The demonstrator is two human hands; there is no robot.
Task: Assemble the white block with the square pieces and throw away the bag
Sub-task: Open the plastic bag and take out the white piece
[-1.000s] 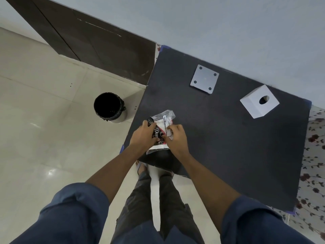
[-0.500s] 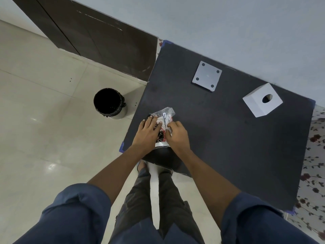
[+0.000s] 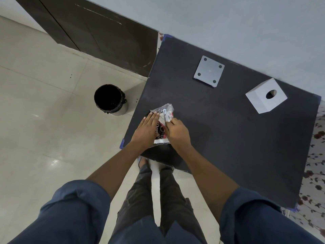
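Crinkled clear plastic sits under both hands: the left hand point(image 3: 146, 127) lies flat, fingers straight, pressing down on the bag point(image 3: 162, 120), while the right hand point(image 3: 177, 131) pinches the bag's edge with curled fingers. The bag rests near the front left corner of the black surface point(image 3: 228, 138). Farther back lie a grey square plate point(image 3: 209, 71) with four corner holes and, well apart, the white block point(image 3: 266, 98) with a round hole. A black bin point(image 3: 110, 99) stands on the tiled floor beside the surface.
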